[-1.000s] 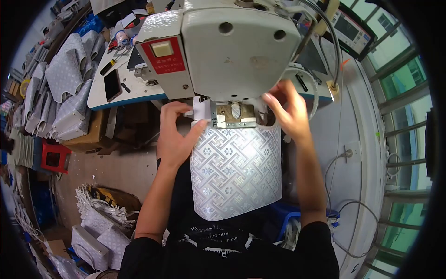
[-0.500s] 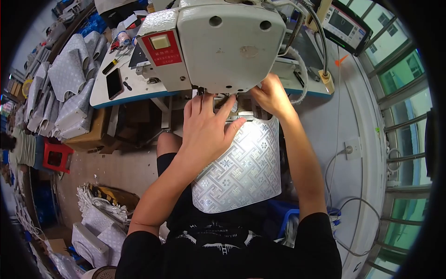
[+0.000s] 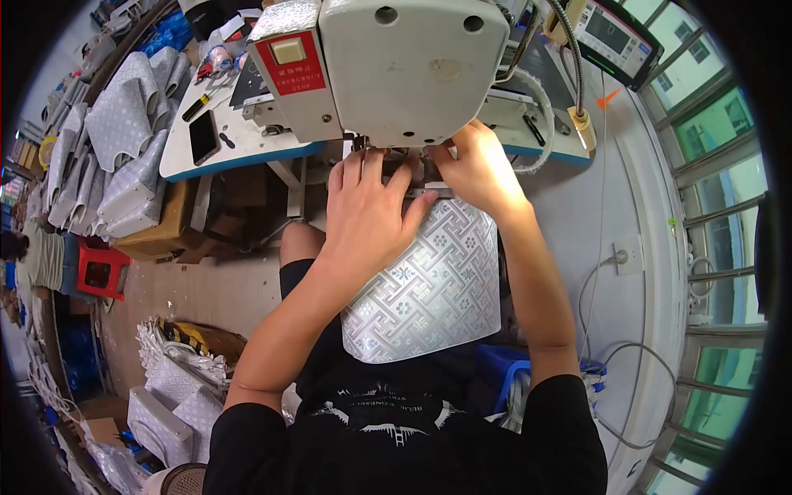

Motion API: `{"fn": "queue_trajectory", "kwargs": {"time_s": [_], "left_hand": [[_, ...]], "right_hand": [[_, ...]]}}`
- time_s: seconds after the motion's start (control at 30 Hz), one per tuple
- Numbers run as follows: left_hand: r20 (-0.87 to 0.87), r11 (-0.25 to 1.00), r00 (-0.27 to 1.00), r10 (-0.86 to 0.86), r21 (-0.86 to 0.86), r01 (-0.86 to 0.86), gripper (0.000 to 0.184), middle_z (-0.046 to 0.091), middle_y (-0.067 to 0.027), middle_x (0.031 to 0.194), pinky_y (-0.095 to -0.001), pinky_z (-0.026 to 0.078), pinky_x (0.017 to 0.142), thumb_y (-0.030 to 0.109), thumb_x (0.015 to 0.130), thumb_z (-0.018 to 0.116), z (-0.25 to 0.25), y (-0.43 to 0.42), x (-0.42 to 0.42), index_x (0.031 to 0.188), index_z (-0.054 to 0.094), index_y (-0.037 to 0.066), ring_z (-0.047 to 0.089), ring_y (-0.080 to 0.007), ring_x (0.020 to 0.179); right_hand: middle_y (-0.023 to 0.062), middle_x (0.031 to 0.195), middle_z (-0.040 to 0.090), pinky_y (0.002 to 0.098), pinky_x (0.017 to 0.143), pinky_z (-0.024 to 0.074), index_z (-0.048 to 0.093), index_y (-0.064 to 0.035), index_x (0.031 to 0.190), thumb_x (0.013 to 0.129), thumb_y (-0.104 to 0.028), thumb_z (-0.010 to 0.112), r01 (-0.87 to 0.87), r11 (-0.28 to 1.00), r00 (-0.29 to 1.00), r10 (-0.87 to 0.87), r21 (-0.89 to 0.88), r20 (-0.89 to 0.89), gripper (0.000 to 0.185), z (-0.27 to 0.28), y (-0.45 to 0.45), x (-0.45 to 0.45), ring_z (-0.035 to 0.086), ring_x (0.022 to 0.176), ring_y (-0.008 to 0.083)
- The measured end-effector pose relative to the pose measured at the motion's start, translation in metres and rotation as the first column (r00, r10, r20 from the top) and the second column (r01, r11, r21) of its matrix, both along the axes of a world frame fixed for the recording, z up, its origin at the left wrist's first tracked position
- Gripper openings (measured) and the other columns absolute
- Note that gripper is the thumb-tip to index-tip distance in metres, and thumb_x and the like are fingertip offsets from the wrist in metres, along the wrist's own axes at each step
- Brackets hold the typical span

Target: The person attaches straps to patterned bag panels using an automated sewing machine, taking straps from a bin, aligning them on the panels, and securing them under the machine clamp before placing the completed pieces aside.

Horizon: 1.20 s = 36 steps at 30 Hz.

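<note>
A silver-white patterned panel (image 3: pixel 425 285), stiff-looking and rounded at its corners, hangs toward my lap from under the head of an industrial sewing machine (image 3: pixel 408 70). My left hand (image 3: pixel 367 202) lies at the panel's upper left with fingers spread, their tips reaching under the machine head. A metal clamp bar (image 3: pixel 433 191) shows beside my left thumb, across the panel's top edge. Close to the needle area, my right hand (image 3: pixel 478 169) has its fingers curled together. Whatever is between them is hidden by the hand and the machine.
A phone (image 3: pixel 203 137) and a yellow-black tool (image 3: pixel 195 107) lie on the white tabletop (image 3: pixel 177 157). Similar patterned pieces (image 3: pixel 124 115) are piled at the left. A red stool (image 3: pixel 101 268) stands beyond. At right are a monitor (image 3: pixel 612 40) and a lit lamp (image 3: pixel 582 128).
My right hand has moved left, in toward the needle area and nearer my left hand. My left hand stays spread at the clamp. The machine and panel appear slightly higher in view.
</note>
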State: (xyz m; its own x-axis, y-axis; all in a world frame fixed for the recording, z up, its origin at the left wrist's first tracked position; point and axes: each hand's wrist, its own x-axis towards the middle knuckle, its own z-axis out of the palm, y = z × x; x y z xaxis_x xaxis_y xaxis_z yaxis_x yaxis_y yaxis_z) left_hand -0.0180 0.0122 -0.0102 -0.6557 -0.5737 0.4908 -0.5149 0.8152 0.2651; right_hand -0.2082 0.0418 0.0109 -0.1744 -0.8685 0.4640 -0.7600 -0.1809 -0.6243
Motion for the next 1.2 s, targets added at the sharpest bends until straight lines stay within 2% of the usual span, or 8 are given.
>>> {"fn": "queue_trajectory", "kwargs": {"time_s": [0.17,0.3,0.4,0.57,0.67,0.97,1.1,1.2], "left_hand": [[-0.075,0.998,0.996,-0.04,0.052,0.044,0.042,0.059,-0.0164,0.131,-0.0507,0.038,0.11,0.036,0.091,0.073,0.0,-0.004,0.01,0.123,0.072,0.008,0.05,-0.0364,0.127],[-0.103,0.991,0.99,-0.1,0.074,0.108,0.039,0.06,-0.014,0.129,-0.0509,0.039,0.111,0.032,0.09,0.076,-0.005,-0.005,0.016,0.12,0.072,0.008,0.051,-0.0356,0.127],[-0.118,0.992,0.987,-0.11,0.05,0.117,0.037,0.061,-0.0127,0.128,-0.0507,0.039,0.111,0.031,0.089,0.076,-0.005,-0.005,0.016,0.119,0.072,0.008,0.052,-0.0352,0.127],[-0.121,0.991,0.986,-0.113,0.054,0.12,0.036,0.062,-0.0116,0.127,-0.0494,0.04,0.111,0.029,0.089,0.076,-0.002,-0.005,0.019,0.117,0.072,0.008,0.052,-0.0341,0.126],[-0.12,0.987,0.983,-0.14,0.057,0.148,0.036,0.063,-0.0114,0.128,-0.0486,0.04,0.11,0.027,0.088,0.076,-0.004,-0.002,0.018,0.117,0.072,0.006,0.052,-0.0331,0.126],[0.003,0.977,0.977,-0.215,-0.01,0.215,0.044,0.064,-0.0102,0.136,-0.0455,0.041,0.108,0.027,0.09,0.073,0.002,-0.007,0.013,0.124,0.066,0.0,0.054,-0.0297,0.125],[0.052,0.977,0.976,-0.21,-0.03,0.211,0.046,0.064,-0.0117,0.134,-0.0431,0.042,0.104,0.033,0.09,0.072,0.003,-0.01,0.009,0.121,0.066,-0.001,0.054,-0.0274,0.122],[0.093,0.972,0.968,-0.233,0.01,0.233,0.049,0.065,-0.0129,0.134,-0.0416,0.043,0.1,0.038,0.091,0.071,0.013,-0.011,0.009,0.119,0.066,-0.002,0.054,-0.0262,0.119]], "right_hand": [[0.0167,0.1,0.072,0.0414,0.08,0.0557,0.071,-0.0006,0.107,0.085,-0.001,0.071,-0.092,0.986,0.988,0.073,0.139,0.136,0.022,0.008,0.01,-0.003,0.07,0.089,0.0366],[0.0163,0.088,0.073,0.0452,0.078,0.0562,0.072,-0.0027,0.101,0.086,-0.004,0.068,-0.137,0.99,0.958,0.141,0.036,-0.248,0.015,-0.004,0.014,-0.007,0.07,0.085,0.0376],[0.0143,0.103,0.076,0.0422,0.082,0.056,0.074,-0.0025,0.109,0.089,-0.005,0.072,-0.122,0.983,0.987,0.135,0.138,-0.086,0.02,-0.009,0.01,-0.007,0.071,0.09,0.0361],[0.0171,0.087,0.073,0.0457,0.077,0.0551,0.074,-0.0022,0.097,0.087,-0.01,0.072,-0.092,0.995,0.979,0.097,0.035,-0.178,0.014,-0.018,-0.01,-0.015,0.069,0.082,0.0384],[0.0182,0.089,0.073,0.0465,0.079,0.0553,0.074,-0.0028,0.099,0.086,-0.011,0.073,-0.136,0.98,0.99,0.141,0.147,-0.02,0.015,-0.018,-0.013,-0.018,0.069,0.084,0.0397],[0.0194,0.102,0.075,0.0421,0.083,0.0566,0.071,0.0001,0.114,0.087,-0.006,0.076,-0.144,0.974,0.975,0.17,0.173,-0.142,0.028,-0.011,-0.013,-0.02,0.072,0.091,0.0351],[0.019,0.101,0.075,0.0411,0.083,0.0564,0.07,0.0016,0.112,0.086,-0.006,0.077,-0.013,0.989,0.997,0.024,0.144,-0.071,0.029,-0.017,-0.019,-0.021,0.071,0.09,0.0329],[0.0227,0.096,0.072,0.0496,0.077,0.0564,0.072,-0.002,0.104,0.08,0.0,0.068,-0.024,0.997,1.0,0.023,0.078,0.012,0.024,-0.016,-0.019,-0.022,0.068,0.089,0.0461]]}}
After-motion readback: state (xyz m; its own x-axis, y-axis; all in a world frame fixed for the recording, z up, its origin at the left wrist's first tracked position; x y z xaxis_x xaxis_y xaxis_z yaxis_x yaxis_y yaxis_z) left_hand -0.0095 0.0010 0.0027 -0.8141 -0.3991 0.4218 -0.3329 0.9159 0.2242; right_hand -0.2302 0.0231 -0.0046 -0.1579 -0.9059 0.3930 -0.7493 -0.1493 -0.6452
